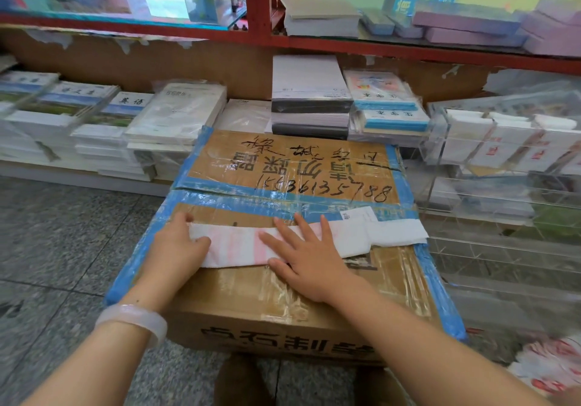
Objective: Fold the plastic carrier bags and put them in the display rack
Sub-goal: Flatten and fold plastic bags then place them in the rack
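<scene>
One folded bag (283,242) lies on one taped box (283,295). Left hand (179,245) pinches its nine-o'clock end; right hand (308,261) presses flat, fingers straight.

This is a stationery shop. Beyond the fingers (301,226), shrink-wrapped exercise books (176,113) and paper reams (309,97) are stacked under red shelves (264,3); right of them stands a clear acrylic display rack (503,141).

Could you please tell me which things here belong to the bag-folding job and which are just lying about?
Job: plastic bag under left hand and right hand; clear display rack; more bags.
Lying about: cardboard box serving as worktop; notebook stacks; paper reams.
</scene>
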### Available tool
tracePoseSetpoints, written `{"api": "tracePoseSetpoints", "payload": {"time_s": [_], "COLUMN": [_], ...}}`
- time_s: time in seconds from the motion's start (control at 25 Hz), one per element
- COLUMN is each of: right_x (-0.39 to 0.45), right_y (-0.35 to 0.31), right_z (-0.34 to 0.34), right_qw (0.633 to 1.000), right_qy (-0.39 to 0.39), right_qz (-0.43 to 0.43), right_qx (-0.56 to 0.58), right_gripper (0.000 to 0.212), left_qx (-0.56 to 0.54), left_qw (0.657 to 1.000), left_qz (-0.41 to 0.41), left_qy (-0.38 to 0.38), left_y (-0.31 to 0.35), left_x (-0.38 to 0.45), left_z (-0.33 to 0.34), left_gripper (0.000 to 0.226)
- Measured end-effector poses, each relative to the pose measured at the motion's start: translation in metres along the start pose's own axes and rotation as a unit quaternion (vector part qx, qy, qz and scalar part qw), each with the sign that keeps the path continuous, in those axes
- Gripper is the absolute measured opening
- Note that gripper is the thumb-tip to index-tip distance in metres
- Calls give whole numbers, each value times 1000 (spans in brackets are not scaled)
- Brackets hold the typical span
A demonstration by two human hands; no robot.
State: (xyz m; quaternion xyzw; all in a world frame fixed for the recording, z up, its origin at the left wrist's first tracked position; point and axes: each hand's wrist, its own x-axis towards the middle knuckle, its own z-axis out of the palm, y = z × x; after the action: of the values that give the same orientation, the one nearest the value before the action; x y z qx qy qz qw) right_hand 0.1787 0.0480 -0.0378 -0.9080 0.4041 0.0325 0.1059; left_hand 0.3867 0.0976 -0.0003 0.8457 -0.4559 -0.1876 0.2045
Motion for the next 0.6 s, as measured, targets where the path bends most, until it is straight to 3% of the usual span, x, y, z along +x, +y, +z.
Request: {"api": "tracePoseSetpoints", "payload": {"time_s": [0.12,0.2,0.28,0.36,0.48,0.6], "right_x": [2,2,2,3,-1,-22], "right_y": [1,0,0,0,7,42], "right_z": [3,3,4,6,2,-3], "right_qw": [1000,1000,1000,1000,1000,998], "right_qy": [-18,-21,-13,-11,-16,-24], "right_qz": [0,3,7,5,12,64], "right_qx": [13,9,12,9,9,-5], "right_gripper": [79,79,78,80,84,91], "left_qx": [144,221,244,238,281,260], "left_qw": [976,936,903,909,932,958], "left_qz": [133,271,348,320,217,115], "left_qy": [95,50,-59,-116,-75,-40], "left_y": [17,31,38,32,10,-4], "left_x": [-7,-16,-21,-16,-1,-1], "left_z": [11,33,54,61,54,45], "left_gripper": [55,62,77,94,61,53]}}
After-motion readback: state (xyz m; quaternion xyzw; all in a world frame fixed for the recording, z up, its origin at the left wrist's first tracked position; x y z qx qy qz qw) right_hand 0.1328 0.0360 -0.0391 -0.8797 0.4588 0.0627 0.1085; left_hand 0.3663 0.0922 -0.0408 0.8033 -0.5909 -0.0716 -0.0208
